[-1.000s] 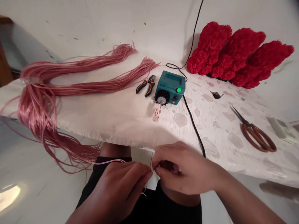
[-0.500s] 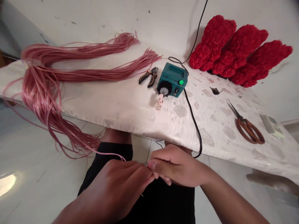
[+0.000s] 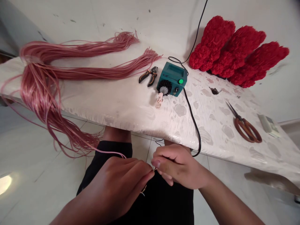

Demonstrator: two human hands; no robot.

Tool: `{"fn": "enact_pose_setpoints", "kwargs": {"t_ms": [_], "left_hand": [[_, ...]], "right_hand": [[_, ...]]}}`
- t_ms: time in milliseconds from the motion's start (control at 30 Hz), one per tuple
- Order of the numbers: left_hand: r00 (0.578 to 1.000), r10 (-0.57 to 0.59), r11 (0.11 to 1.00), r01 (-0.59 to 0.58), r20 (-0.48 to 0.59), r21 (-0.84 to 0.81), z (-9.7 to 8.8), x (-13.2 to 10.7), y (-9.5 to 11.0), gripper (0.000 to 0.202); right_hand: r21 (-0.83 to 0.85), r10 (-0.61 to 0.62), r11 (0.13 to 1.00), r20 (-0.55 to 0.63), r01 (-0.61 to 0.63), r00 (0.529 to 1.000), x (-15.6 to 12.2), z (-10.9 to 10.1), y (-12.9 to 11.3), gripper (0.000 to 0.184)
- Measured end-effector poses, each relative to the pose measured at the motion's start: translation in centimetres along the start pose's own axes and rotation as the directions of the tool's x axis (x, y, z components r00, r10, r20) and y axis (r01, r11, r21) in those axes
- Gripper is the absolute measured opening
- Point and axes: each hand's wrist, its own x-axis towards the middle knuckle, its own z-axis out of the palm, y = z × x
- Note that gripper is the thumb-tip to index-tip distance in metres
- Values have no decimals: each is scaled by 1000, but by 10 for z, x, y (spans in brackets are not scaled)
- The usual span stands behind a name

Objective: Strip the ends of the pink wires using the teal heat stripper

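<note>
My left hand (image 3: 125, 179) is closed over the end of a thin pink wire (image 3: 110, 152) that runs back to the large bundle. In front of my lap, my right hand (image 3: 178, 167) is closed too, thumb and forefinger pinching a fine tip just beyond the left fingertips. A sliver of that tip shows between the two hands; most of it is hidden by the fingers. Below the left palm a small pale, curled end (image 3: 143, 190) sticks out. The bundle of pink wires (image 3: 44, 90) lies doubled over on the table, some strands hanging off the front edge.
On the patterned tablecloth (image 3: 131, 112) stands a small teal motor box (image 3: 173, 78) with a clip on its shaft. Orange-and-black pliers (image 3: 148, 76) lie beside it. A black cord (image 3: 193, 122) trails over the edge. Scissors (image 3: 247, 128) and red ruffled shapes (image 3: 236, 51) are at right.
The hands have drawn slightly apart, so a short bit of the tip now shows between them. The small curled end under the left hand is more visible. The view has shifted slightly.
</note>
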Motion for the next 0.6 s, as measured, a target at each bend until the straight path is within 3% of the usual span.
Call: {"fn": "enact_pose_setpoints", "kwargs": {"t_ms": [67,133,233,333,367,500,600], "left_hand": [[1000,-31,1000,31,0,0,0,-1,-1,15],[998,-64,998,64,-25,3,0,-1,-3,14],[989,-105,994,106,-100,11,1,4,-6,14],[967,-163,984,174,-194,42,4,18,-10,14],[956,-187,978,203,-226,51,5,23,-11,15],[894,-248,955,289,-373,58,12,45,-19,16],[855,-263,945,322,-446,59,18,57,-27,14]], "right_hand": [[33,-23,999,-42,24,999,-1,-3,0,33],[-47,-73,997,-139,68,988,-1,-9,-3,35],[-419,-255,901,-300,114,919,3,-28,-13,28],[-752,-481,650,-296,109,825,15,-56,-22,9],[-827,-532,553,-257,101,807,22,-66,-23,13],[-986,-564,161,-58,41,824,52,-97,-25,28],[-997,-573,-70,65,31,817,72,-106,-25,27]]}}
